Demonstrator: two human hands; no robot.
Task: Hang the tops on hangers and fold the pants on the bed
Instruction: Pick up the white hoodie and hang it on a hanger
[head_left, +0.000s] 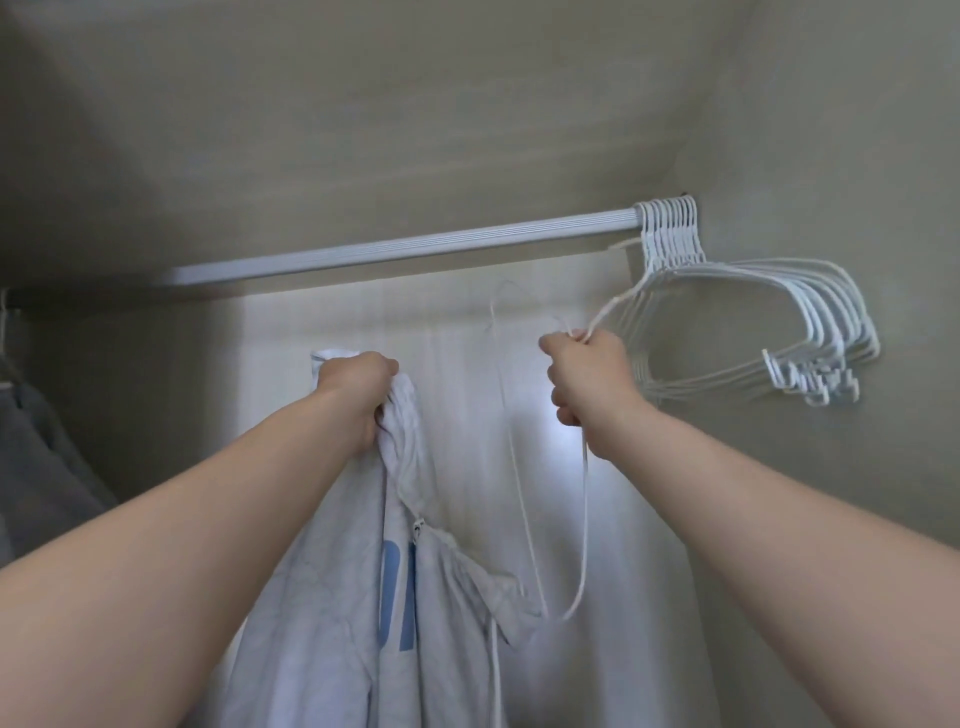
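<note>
At the far left a grey garment (41, 457) hangs in the wardrobe, so perhaps one piece is already done. The left hand (358, 395) is closed around the collar of a white top (332, 597), which hangs down from the fist with its zipper partly open. Above, the rod (405, 244) is bare in the middle. The right hand (587, 384) grips a white hanger (586, 488), held just beside the top but not inside it. At the right end of the rod hangs a bunch of spare hangers (779, 332). I judge the task is at an early stage: this top must be put on the hanger and hooked on the rod. The pants and the bed are not in view.
</note>
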